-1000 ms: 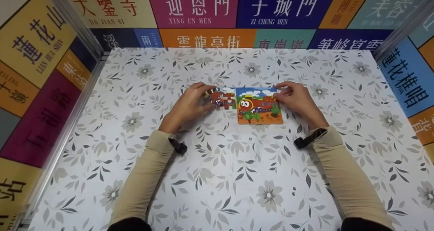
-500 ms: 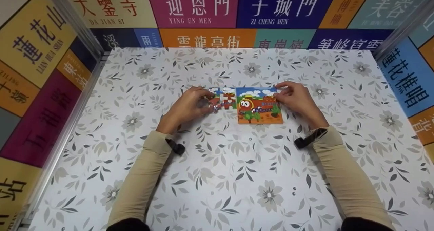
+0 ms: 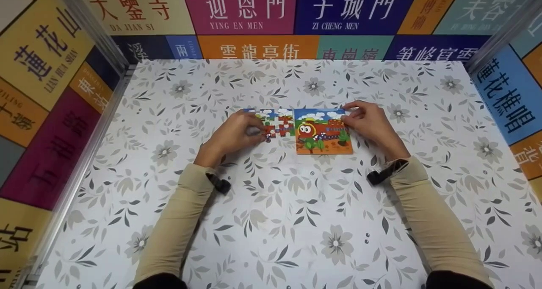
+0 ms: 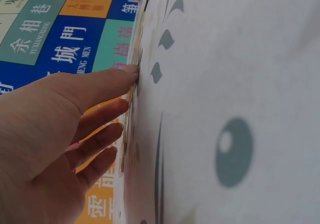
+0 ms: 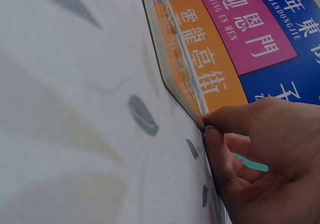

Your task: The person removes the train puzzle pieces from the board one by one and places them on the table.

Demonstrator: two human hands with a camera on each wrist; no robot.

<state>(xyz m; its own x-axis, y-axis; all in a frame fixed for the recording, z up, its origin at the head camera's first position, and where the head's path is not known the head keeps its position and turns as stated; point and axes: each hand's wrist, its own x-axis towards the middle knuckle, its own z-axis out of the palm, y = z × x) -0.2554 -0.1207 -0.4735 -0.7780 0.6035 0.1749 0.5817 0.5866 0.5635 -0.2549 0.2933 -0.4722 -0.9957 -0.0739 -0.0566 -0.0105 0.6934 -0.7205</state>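
In the head view, a square board [image 3: 324, 132] with a picture of a red train lies on the table. My right hand [image 3: 368, 120] pinches its upper right side between thumb and finger; the right wrist view shows this grip on the edge of the board [image 5: 172, 59]. To the left of the board are joined jigsaw pieces [image 3: 286, 123] with red train parts and clouds. My left hand [image 3: 235, 131] rests at their left side and hides part of them. In the left wrist view, its fairly straight fingers [image 4: 102, 115] and thumb touch the thin puzzle edge.
The table [image 3: 271, 221] has a cover printed with grey flowers and leaves. Panels with large Chinese characters [image 3: 245, 9] stand behind the table and on both sides. A dark wrist strap [image 3: 220, 183] sits at each cuff.
My left hand has shifted slightly left and lower. The jigsaw pieces under it, slanted earlier, now lie in line with the others, and more cloud and sky shows. My right hand stays put.
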